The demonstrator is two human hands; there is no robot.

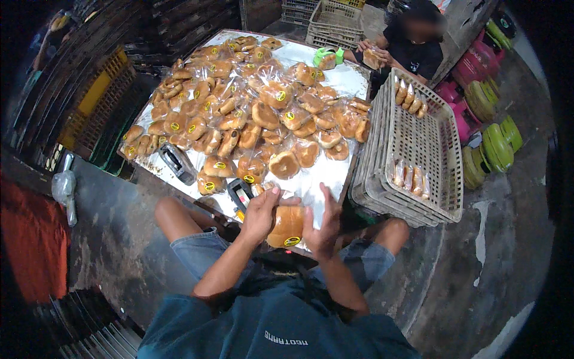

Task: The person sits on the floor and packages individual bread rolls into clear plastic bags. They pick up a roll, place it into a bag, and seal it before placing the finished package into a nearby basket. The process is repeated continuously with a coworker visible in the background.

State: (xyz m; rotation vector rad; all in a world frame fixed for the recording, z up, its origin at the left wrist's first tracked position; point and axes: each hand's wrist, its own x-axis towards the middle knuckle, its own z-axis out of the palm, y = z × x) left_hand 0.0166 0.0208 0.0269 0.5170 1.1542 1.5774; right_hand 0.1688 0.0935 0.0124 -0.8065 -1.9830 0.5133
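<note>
A golden-brown bread bun (286, 224) in a clear plastic bag with a round yellow label is in front of me at the table's near edge. My left hand (261, 213) grips its left side, thumb and fingers closed on the bag. My right hand (323, 224) is against or right beside its right side, fingers stretched out and apart. Just beyond my left hand lies a black tape dispenser (241, 194), and another dark tape dispenser (177, 164) is farther left. A large heap of bagged buns (239, 113) covers much of the white tabletop (350, 81).
At the right stands a stack of pale plastic crates (412, 140), its top one holding two rows of bagged buns. Across the table a person (412, 45) holds a bun near a green tape dispenser (327, 57). Green gas cylinders (496, 146) are far right; dark trays (54, 90) rise at left.
</note>
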